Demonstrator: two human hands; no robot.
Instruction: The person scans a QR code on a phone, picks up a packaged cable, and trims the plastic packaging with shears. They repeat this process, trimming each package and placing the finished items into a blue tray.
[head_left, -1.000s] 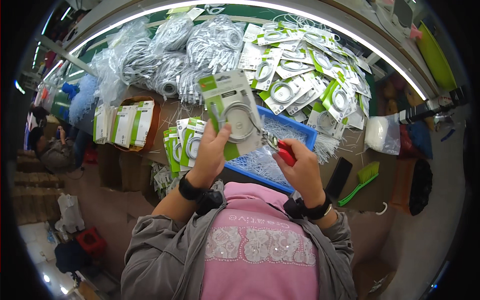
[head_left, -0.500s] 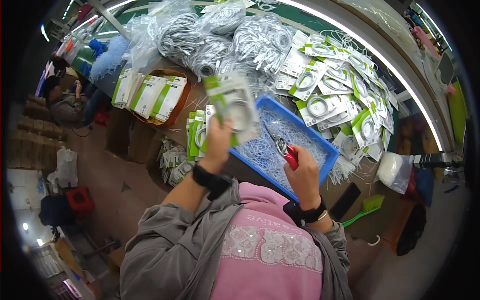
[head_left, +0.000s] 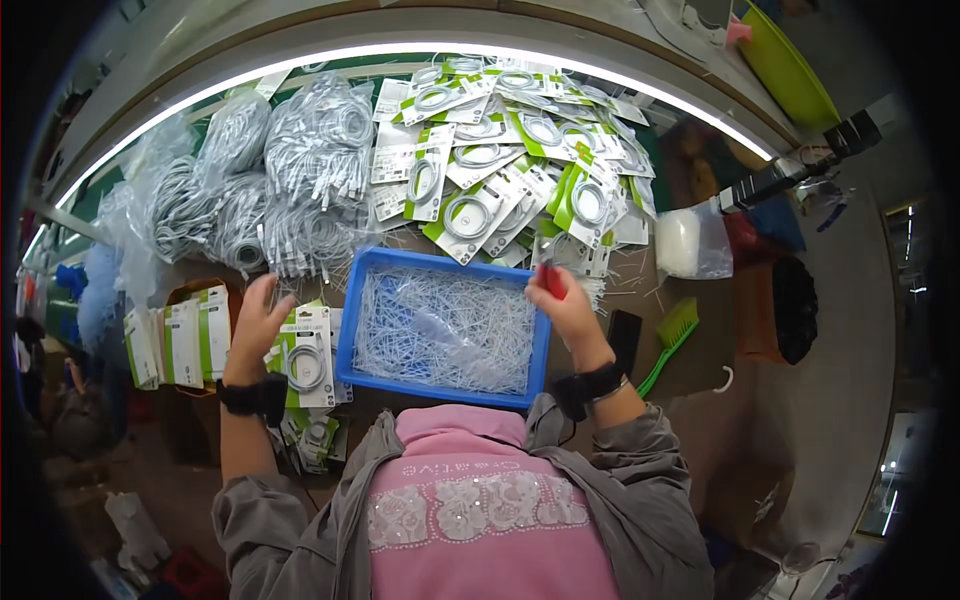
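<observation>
While both forearms rise from the lower edge, the hands stand at either side of the blue tray (head_left: 343, 330).

Left hand (head_left: 256, 325): raised, fingers spread and loosely curled, palm away from the camera; it grips nothing. It hovers over the packaged cable (head_left: 308, 358) lying just left of the tray; contact cannot be told.

Right hand (head_left: 567, 308): held over the tray's right far corner, fingers closed around a small red-handled tool (head_left: 552, 280); the tool's working end is too small to make out.

Wrists: one dark band on each, two in all.

Blue tray: one, rectangular, on the table directly ahead of the person, filled with a loose heap of thin white ties (head_left: 445, 335); count not possible.

Packaged cable near left hand: one on top, green-and-white card with a coiled white cable; several more cards lie beneath and below it.

Boxed stack (head_left: 185, 340): a row of upright cards in a brown box at far left; exact count unclear.

Card pile (head_left: 500, 170): dozens of green-and-white cable packs heaped beyond the tray.

Bagged cables (head_left: 270, 190): several clear bags of coiled white cable, at the far left.

Green brush (head_left: 672, 335): one, right of the tray, apart from the right hand.
</observation>
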